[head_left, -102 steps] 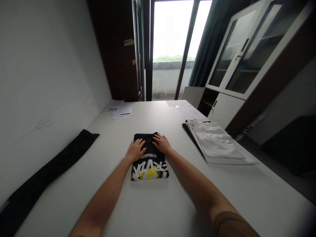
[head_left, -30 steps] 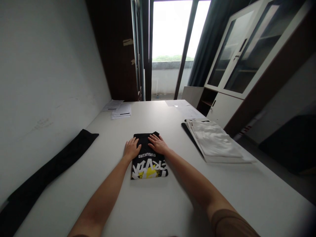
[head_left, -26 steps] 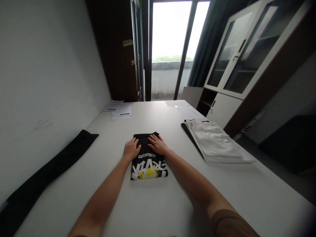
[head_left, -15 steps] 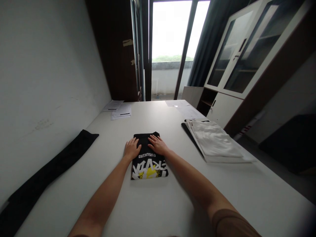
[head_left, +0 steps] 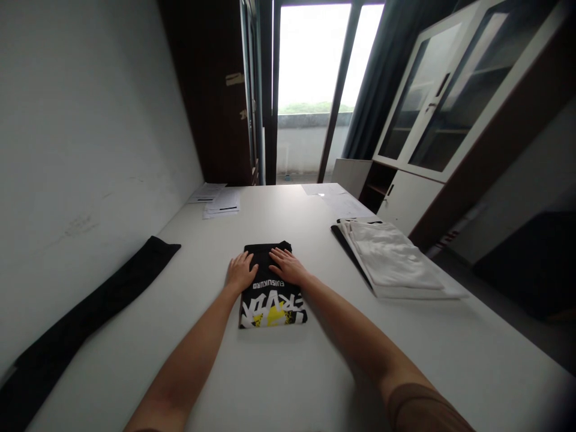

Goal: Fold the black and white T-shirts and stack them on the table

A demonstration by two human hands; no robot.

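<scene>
A black T-shirt [head_left: 272,300] with white lettering and a yellow print lies folded into a compact rectangle on the white table [head_left: 270,372]. My left hand [head_left: 242,271] rests flat on its left edge, fingers stretched toward the far side. On the right edge lies my right hand [head_left: 288,266], also flat with its fingers extended. Neither hand grips the cloth. Some of the shirt's upper edges are hidden under the palms and fingers.
Folded white and black garments [head_left: 391,255] are stacked at the table's right. A long black cloth [head_left: 94,306] lies along the left wall. Paper sheets [head_left: 222,201] sit at the far left, with more sheets [head_left: 337,201] at the far right. A glass-door cabinet [head_left: 432,90] stands beyond.
</scene>
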